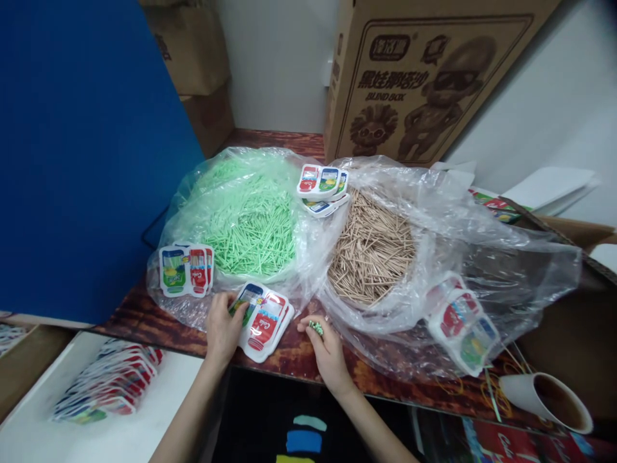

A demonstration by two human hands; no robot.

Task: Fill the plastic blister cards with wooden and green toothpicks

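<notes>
My left hand [224,329] grips the left edge of a small stack of can-shaped printed packets [267,321], its thumb on the top one. The packets lie at the table's front edge and show a red cola can beside a green and blue one. Just to their right, my right hand [331,357] is closed around a small bunch of short green sticks [315,327], whose ends poke out by the thumb. Behind my hands, a clear plastic bag holds a heap of green sticks [260,235]. A second bag holds brown sticks [373,251].
More packets lie at the left [187,270], between the bags [322,186] and on the right bag [463,325]. A row of packets [110,379] fills a white box at lower left. A paper cup of brown liquid [544,402] leans at right. A large carton [409,83] stands behind.
</notes>
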